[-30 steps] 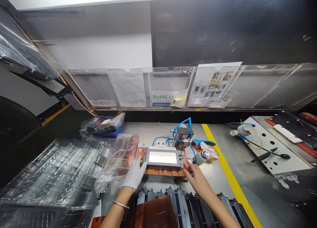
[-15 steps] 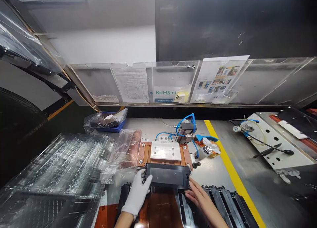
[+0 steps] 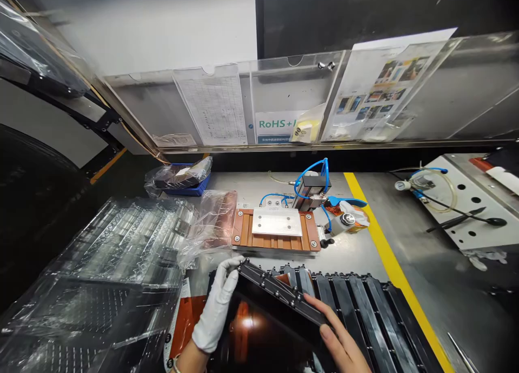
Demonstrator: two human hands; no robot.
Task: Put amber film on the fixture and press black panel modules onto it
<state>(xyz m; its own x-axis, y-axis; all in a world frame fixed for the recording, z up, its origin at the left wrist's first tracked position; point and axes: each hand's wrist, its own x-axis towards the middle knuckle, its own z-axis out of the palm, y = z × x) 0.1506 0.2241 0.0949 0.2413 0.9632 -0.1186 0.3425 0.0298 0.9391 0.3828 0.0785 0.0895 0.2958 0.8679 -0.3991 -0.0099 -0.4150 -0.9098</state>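
Observation:
A black rectangular plastic part [image 3: 279, 293] is held between my two hands, tilted with its studded long edge turned up and sloping down to the right. My left hand [image 3: 217, 302], in a white glove, pinches its upper left corner. The fingers of my bare right hand [image 3: 340, 332] close on its lower right end. Below it lies a dark glossy surface [image 3: 259, 340] with orange reflections; where the part ends and this surface begins is hard to tell. Several long black plastic parts [image 3: 373, 313] lie side by side to the right.
Behind stands a brown fixture [image 3: 275, 238] with a silver block and blue air hoses [image 3: 299, 185]. Clear plastic trays [image 3: 133, 243] fill the left. A bagged copper-coloured sheet [image 3: 219, 221], a blue bin [image 3: 194, 186], a bottle [image 3: 344, 221] and a white perforated box [image 3: 454, 200] are around it.
The black part has come away from the fixture's front edge toward me and been tipped from nearly face-up onto its long edge. Both hands keep hold of it. The view has shifted downward.

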